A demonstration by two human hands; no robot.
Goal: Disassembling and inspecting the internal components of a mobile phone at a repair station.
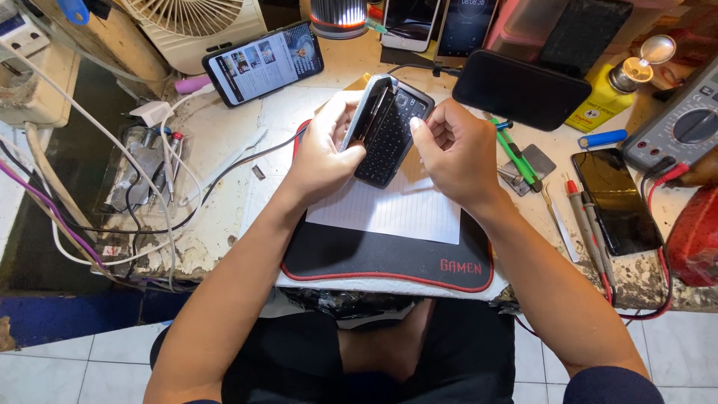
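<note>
The left hand [323, 153] has its grip closed around a black, opened smartphone with a silver frame [385, 127], held above the white lined sheet of paper [393, 209] on the bench [217, 142]. The right hand [452, 153], its fingers curled, rests its thumb against the phone's right edge, above the same sheet's right part.

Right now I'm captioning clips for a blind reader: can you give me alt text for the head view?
Two hands, left and right, hold an opened phone above a sheet of paper on a black mat. Around them on the worn workbench lie other phones, cables, tweezers and a multimeter.
</note>
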